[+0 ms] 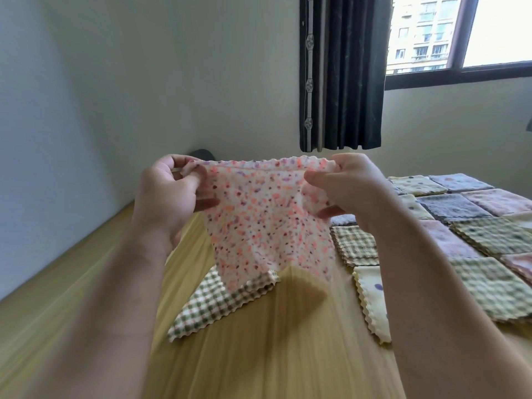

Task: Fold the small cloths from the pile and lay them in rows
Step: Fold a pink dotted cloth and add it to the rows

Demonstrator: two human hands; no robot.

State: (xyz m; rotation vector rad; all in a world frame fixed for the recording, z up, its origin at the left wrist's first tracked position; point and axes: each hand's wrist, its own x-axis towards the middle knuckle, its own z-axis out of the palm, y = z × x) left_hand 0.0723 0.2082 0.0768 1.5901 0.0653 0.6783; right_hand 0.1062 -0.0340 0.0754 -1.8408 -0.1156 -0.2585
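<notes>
While in L hand (pixel 169 194), R hand (pixel 345 185) pinch (corners), speckled cloth (pixel 264 223) over gingham cloth (pixel 218 306), beside folded rows (pixel 472 234).

A speckled cloth (pixel 267 223) is white to pale pink, scattered all over with small orange, coral, red and purple flecks. Below it lies a gingham cloth (pixel 213 309), white with olive-green checks and faint orange lines. The tabletop (pixel 273 355) is light yellow wood with straight grain. To the right are a cream cloth (pixel 372 298) with purple dots, a checked cloth (pixel 355 246) in olive and cream, a grey-purple cloth (pixel 453 207) with darker spots, and a dusty pink cloth (pixel 498 201) with faint blotches. The curtain (pixel 345 73) is charcoal black, with a pale grey trim strip carrying round medallions. The wall (pixel 172 67) is plain off-white, and the window frame (pixel 460 76) is dark brown.
</notes>
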